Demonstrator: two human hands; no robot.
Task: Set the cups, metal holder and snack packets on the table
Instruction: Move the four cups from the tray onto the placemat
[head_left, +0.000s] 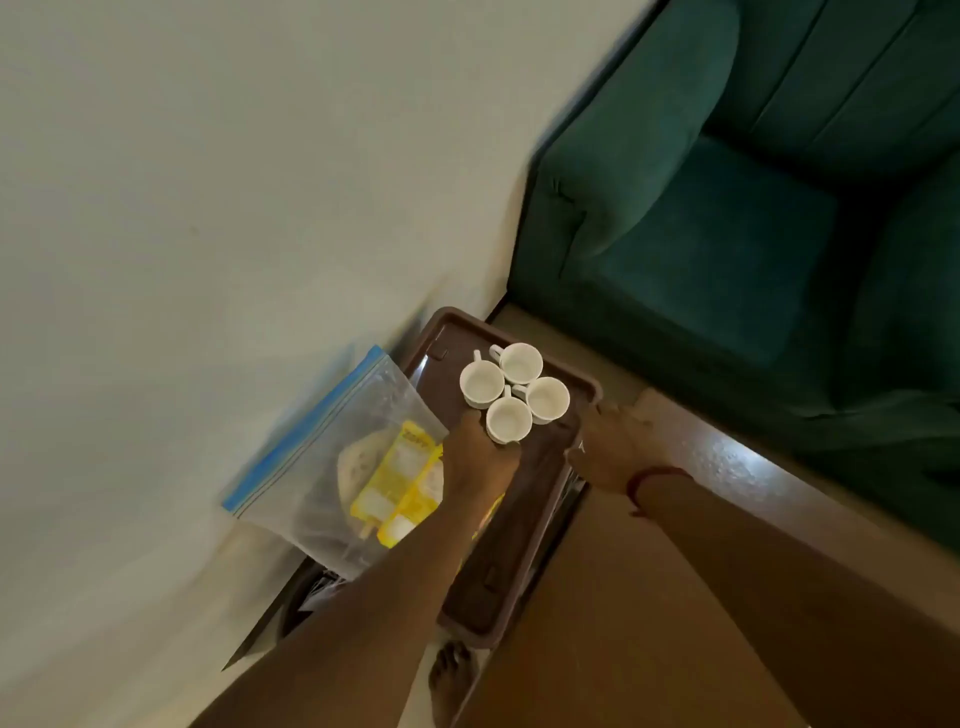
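1. Step in hand (my judgement): the whole load is being carried to the table (649, 597), which lies on the right-fingers side. Nothing is set down yet.
2. Right hand (618, 447): thumb inside the rim of the brown tray (519, 519), fingers draped over its outer edge, so the rim is pinched between them.
3. Left hand (483, 460): its back faces the camera and the fingers are tucked out of sight. I cannot tell how far they are closed or what they hold.
4. Cups (514, 392): four in a tight cluster on the tray, just beyond the left knuckles and inboard of the right fingertips.
5. Snack packets (400, 483): inside a zip bag (332, 441), just outboard of the left fingers, overhanging the tray rim.
6. Metal holder (321, 586): thin blurred wires below the tray, beneath both palms. This is probably the holder.
7. Technique: keep the tray level, since the cups load the end beyond the fingertips. Land the right-finger rim on the table first, then slide the tray inward. The bag looks likely to slip off.
8. Materials:
   - Cups: smooth white glazed ware, round, with small loop handles.
   - Tray: rigid, dark, rectangular, with a raised lip.
   - Bag: limp clear film with a blue seal strip.
   - Packets: flat yellow foil.
   - Table: glossy wood.
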